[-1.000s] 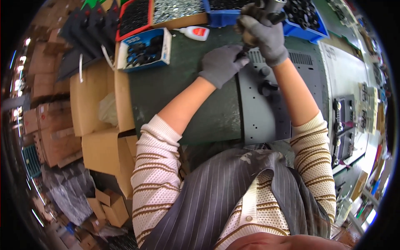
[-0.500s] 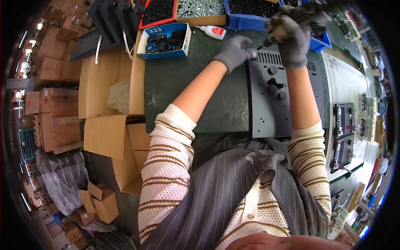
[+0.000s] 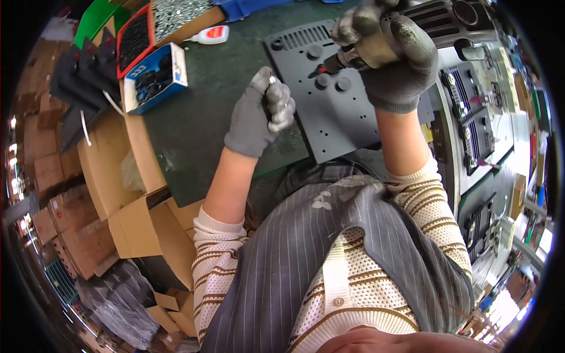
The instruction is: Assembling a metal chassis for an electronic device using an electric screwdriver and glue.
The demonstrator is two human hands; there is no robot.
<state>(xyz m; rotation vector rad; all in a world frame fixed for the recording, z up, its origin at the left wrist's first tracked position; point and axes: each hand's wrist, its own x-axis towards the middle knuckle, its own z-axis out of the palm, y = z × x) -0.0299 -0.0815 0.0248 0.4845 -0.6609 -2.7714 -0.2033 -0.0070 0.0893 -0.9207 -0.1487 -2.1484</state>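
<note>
My right hand, in a grey glove, is wrapped around a dark power screwdriver. Its red-collared bit points left, over a dark grey metal panel with slots and small holes. Black round feet rest on the panel, and another round foot is at its far left corner. Left of the panel, my gloved left hand is raised with curled fingers. Between thumb and forefinger it pinches a small shiny metal piece, too small to name exactly.
A blue-and-white box of black parts stands at the far left of the green table, near a white bottle. Behind are a red bin and a tray of silver screws. Open cardboard boxes stand left; slotted black units lie right.
My left hand has drawn back from the panel's far left corner, toward me. The screwdriver has come away from that corner. The whole view has turned and shifted.
</note>
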